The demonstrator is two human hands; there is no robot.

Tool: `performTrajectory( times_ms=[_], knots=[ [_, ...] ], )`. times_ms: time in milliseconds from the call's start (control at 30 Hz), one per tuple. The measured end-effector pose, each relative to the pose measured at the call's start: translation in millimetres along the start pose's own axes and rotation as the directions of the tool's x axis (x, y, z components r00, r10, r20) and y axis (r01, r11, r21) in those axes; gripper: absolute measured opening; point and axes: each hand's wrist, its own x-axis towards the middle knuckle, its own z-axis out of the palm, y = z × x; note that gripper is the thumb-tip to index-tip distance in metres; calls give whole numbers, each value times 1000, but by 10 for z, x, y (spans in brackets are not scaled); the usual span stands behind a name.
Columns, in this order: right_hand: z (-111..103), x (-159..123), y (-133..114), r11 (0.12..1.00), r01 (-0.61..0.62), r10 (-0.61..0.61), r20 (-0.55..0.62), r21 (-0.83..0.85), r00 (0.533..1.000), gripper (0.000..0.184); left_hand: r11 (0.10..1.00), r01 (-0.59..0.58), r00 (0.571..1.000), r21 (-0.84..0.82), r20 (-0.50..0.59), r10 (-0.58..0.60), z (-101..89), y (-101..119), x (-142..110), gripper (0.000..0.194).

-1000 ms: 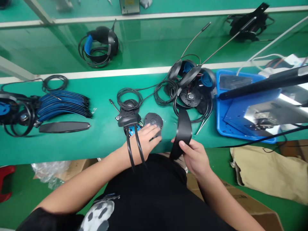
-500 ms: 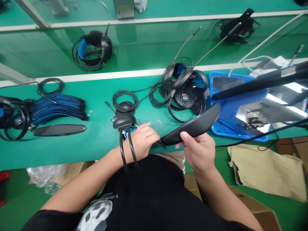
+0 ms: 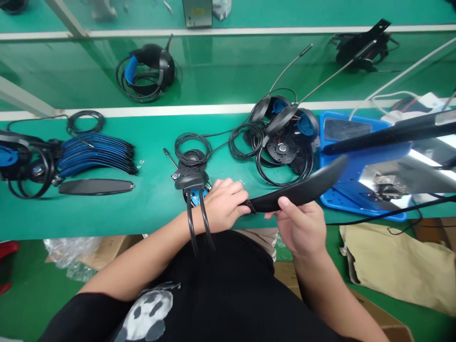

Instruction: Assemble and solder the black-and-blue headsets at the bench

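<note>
Green workbench (image 3: 149, 213) in front of me, I've swung the black headband pad (image 3: 299, 195) down nearly level above its edge, right hand (image 3: 301, 227) gripping it thumb on top, left hand (image 3: 224, 206) curled at its near end, grip unclear.

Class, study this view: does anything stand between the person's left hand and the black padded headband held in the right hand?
Nothing visible does. The left hand sits right at the near end of the black padded headband, which the right hand holds, with no object between them.
</note>
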Motion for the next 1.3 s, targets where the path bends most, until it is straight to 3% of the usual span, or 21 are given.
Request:
performTrajectory(
  times_ms=[100,300,567,800,1033,1200,1300],
  knots=[
    [-12,26,-27,998,-44,43,11,46,999,19,999,11,1000,-35,13,-10,26,2,12,29],
    [-77,28,-43,993,102,-94,-130,52,987,15,998,-3,1000,-67,1,3,11,18,-1,35],
    [-36,33,-35,997,63,-56,-174,37,983,16,997,-33,999,-72,3,33,-19,-10,-3,44],
    [10,12,-6,997,-24,28,-62,74,998,16,997,-40,999,-71,-9,39,-11,-30,-30,53],
    [-15,4,15,995,-36,40,-49,89,998,14,995,-9,1000,-103,-7,8,-21,-14,-48,45],
    [16,0,-16,996,54,-45,-128,64,991,15,994,-6,1000,-111,9,7,-27,1,-49,35],
    [49,-10,-27,997,53,-47,-99,60,994,16,994,-22,1000,-109,17,24,-29,-8,-50,28]
  ],
)
